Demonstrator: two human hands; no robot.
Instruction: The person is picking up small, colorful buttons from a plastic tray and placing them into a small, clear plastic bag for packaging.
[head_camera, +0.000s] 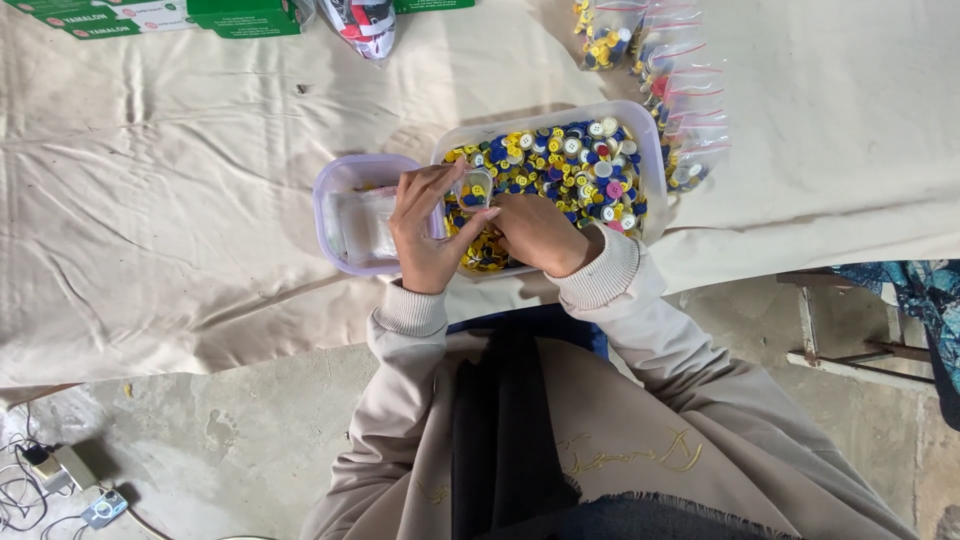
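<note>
**Two hands filling a small clear bag from a tub of buttons**

Both hands are working over the near edge of the button tub. Left hand is curling around a small clear bag, thumb and fingers pinching its mouth open; a few yellow and blue buttons are showing inside it. Right hand is lying knuckles-up on the button heap, fingers bent down into it; whether they are pinching any buttons cannot be told.

Progress, as judged: the bag in hand is looking only partly filled. Several filled clear bags with pink seal strips are lying in a row on the cloth right of the tub, so some are done. The tub is remaining heaped with blue, yellow, white and pink buttons, and a lilac tub just left of it is holding a stack of empty clear bags, so much is left.

Packages: flat green boxes with white lettering are sitting at the far left edge of the cloth-covered table; beside them, a red, white and black pouch.
</note>
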